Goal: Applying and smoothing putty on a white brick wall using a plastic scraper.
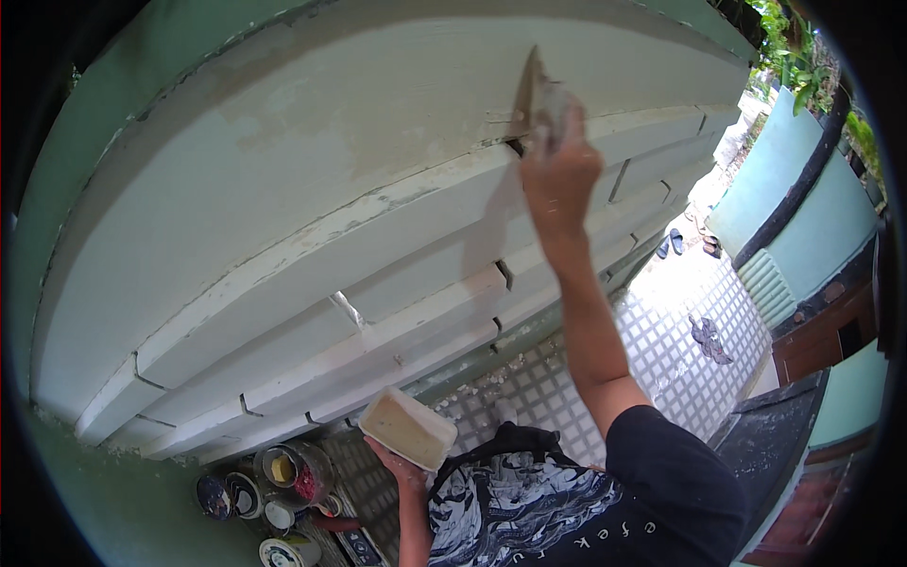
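My right hand (563, 170) is raised high and closed round the handle of a putty knife (527, 90). Its broad blade lies along the pale wall (340, 104), just above a ledge, and the hand is slightly blurred. Down near my body, my left hand (397, 463) grips a white rectangular tub (433, 459) from below and the side. A thin beige layer coats the inside of the tub. Smoother whitish patches and darker damp-looking ones cover the wall round the blade.
Stepped ledges (321, 236) with dark gaps run below the panel. Several buckets and pots (312, 472) crowd the lower left corner. Sandals (675, 241) and a dark crumpled cloth (710, 340) lie on the checkered tile floor (652, 331). A dark bench-like surface (770, 425) stands at right.
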Action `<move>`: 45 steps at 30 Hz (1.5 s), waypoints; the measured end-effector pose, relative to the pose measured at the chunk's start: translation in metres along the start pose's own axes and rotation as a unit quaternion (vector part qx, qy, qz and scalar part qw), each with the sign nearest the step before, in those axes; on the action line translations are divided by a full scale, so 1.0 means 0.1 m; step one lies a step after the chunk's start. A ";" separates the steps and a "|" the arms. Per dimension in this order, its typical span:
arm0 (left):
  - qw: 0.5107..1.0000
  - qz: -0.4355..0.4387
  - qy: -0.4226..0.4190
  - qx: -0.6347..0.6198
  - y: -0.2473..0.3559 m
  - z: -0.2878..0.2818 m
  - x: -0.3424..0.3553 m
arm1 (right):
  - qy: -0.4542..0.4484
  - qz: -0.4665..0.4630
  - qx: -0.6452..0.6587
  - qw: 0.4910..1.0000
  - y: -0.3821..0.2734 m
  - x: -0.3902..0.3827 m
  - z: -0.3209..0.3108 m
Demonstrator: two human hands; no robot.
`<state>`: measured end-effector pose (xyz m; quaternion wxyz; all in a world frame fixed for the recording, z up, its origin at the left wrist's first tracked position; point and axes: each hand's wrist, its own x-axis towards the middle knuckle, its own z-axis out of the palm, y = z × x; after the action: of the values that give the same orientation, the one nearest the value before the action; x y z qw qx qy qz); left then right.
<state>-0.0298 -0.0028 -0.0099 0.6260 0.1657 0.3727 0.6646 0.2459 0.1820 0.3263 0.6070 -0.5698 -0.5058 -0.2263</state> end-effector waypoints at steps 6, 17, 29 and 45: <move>0.810 0.062 -0.444 -0.378 -0.27 -0.20 0.21 | 0.037 -0.124 0.094 0.987 -0.71 -0.38 0.27; 0.998 0.005 -0.019 0.051 0.09 0.19 -0.23 | 0.116 -0.044 0.100 0.987 -0.16 -0.15 0.17; 0.999 -0.017 0.019 0.022 0.07 0.06 -0.11 | 0.012 -0.085 0.163 0.983 -0.69 -0.62 -0.03; 0.998 -0.045 -0.003 0.037 0.17 0.34 -0.20 | 0.025 -0.147 0.195 0.970 -0.86 -0.63 0.28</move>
<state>-0.0154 -0.0107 0.0297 0.6502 0.1733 0.4020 0.6210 0.1387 0.1677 0.3062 0.6790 -0.3543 -0.6025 -0.2245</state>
